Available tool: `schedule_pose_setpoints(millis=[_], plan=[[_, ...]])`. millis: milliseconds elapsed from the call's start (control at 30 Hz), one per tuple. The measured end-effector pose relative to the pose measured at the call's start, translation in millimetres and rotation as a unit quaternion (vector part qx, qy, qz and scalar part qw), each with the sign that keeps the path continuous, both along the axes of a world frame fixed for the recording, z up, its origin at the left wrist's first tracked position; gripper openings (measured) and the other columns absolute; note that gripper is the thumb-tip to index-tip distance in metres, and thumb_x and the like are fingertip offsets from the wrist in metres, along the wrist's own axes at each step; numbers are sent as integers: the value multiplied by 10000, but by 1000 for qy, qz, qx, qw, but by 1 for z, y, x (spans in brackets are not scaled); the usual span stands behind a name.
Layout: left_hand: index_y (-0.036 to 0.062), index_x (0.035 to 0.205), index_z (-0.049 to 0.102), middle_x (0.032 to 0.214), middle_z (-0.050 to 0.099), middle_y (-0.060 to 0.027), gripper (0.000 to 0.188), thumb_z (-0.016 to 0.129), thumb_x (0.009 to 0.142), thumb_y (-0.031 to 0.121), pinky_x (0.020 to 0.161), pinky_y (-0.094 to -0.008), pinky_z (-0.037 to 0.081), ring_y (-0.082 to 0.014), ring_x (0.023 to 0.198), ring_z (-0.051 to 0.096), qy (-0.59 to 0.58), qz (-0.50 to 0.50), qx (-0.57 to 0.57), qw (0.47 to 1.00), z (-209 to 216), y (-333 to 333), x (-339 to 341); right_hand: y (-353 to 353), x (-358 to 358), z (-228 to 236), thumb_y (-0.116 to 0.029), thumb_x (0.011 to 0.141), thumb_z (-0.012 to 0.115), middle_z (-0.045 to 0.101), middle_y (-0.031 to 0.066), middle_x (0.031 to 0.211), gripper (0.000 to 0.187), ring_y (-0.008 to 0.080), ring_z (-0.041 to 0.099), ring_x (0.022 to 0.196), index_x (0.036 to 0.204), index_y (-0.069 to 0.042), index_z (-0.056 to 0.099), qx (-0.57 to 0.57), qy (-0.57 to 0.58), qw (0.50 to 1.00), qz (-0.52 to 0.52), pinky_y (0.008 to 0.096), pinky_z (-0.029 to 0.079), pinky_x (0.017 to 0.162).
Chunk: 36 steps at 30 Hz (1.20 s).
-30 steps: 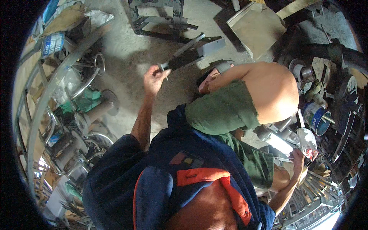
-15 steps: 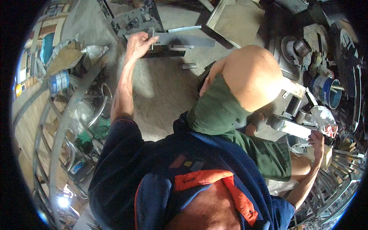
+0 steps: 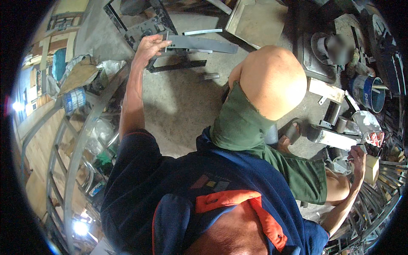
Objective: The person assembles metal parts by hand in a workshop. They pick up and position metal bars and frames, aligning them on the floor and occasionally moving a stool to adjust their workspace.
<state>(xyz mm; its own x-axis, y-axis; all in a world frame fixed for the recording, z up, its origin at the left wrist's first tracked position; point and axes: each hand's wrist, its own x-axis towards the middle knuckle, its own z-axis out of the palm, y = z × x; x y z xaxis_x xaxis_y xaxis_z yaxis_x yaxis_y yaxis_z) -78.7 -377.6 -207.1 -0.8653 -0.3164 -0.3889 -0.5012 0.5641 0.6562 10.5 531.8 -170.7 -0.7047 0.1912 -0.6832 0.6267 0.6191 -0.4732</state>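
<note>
Grey metal bar [image 3: 199,43] held by left hand [image 3: 148,46]; right hand [image 3: 358,159] grips a pale block [image 3: 371,169].

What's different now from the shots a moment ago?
The left hand, which gripped a dark flat metal piece low on the floor a second ago, has reached further out and now grips a long grey metal bar by a dark frame. The right hand has stayed low by the clutter at the person's right.
</note>
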Motion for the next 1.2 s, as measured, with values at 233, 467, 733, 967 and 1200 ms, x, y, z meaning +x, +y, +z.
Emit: schedule_pose_setpoints(millis=[233,467,733,967,1200], plan=[[44,1311,654,1161,711,-53,624,798,835,422,799,-356,533,-170,1022,649,-52,7,3,999,0,-9,4,14,4,-5,-297,946,663,658,49,884,346,130,621,703,1176,-40,648,-3,-14,1000,0,292,506,633],[28,1369,600,1216,682,-124,695,804,828,413,864,-386,546,-228,1100,648,-65,2,7,998,0,-18,6,14,7,-3,-253,945,643,675,69,899,354,138,629,712,1201,-10,632,-28,6,999,-17,280,500,611],[-15,1363,587,1250,656,-205,689,802,836,374,963,-490,529,-302,1164,639,-56,13,10,998,-4,-21,9,5,6,0,-259,938,643,675,82,906,361,146,627,721,1194,-4,637,-8,12,1000,-28,294,498,631],[36,1324,630,1210,680,-112,649,820,813,390,889,-363,527,-218,1114,628,-80,59,39,994,-10,-22,30,10,4,-2,-325,943,668,647,61,895,423,134,623,719,1219,-8,622,-16,30,999,14,298,497,635],[73,1122,741,984,736,9,303,789,857,214,768,-285,513,-95,871,642,-5,124,93,988,-34,5,93,15,5,-4,-336,941,633,639,50,819,354,125,574,661,1112,-26,652,-36,21,999,-4,289,459,599]])
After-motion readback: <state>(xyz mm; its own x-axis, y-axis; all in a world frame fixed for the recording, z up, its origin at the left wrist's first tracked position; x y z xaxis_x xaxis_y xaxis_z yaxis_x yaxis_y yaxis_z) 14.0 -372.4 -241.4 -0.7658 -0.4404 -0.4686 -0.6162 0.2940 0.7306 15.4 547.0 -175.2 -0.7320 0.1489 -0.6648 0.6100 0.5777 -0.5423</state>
